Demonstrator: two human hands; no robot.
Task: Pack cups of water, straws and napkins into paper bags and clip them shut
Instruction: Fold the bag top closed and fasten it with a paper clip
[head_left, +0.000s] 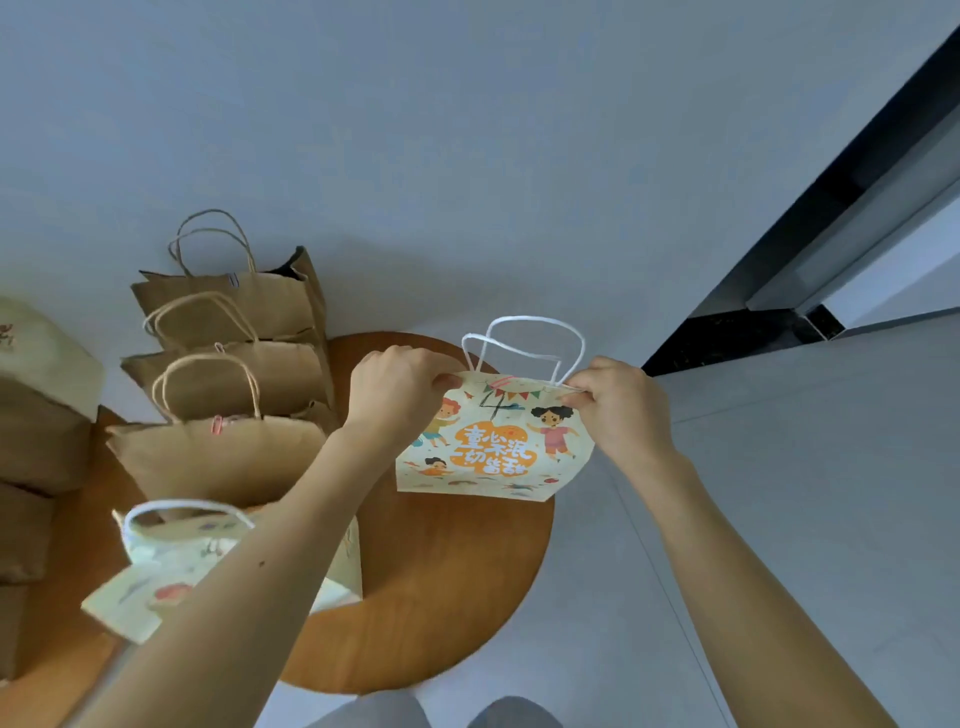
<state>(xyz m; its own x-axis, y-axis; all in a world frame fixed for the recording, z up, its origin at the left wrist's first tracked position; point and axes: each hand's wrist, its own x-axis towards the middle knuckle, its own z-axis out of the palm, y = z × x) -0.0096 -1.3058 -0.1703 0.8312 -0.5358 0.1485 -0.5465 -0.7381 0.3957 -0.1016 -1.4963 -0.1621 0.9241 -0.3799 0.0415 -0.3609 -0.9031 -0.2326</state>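
- Our left hand (397, 384) and right hand (621, 402) pinch the printed bag (493, 447) at the two ends of its top edge.
- That edge runs side to side between our hands, so both are just as near.
- The bag looks flat over the round table (441, 597). We cannot see inside it.
- Brown bags (223, 457) stand in a row on our left. The nearest has a pink clip (217, 425).
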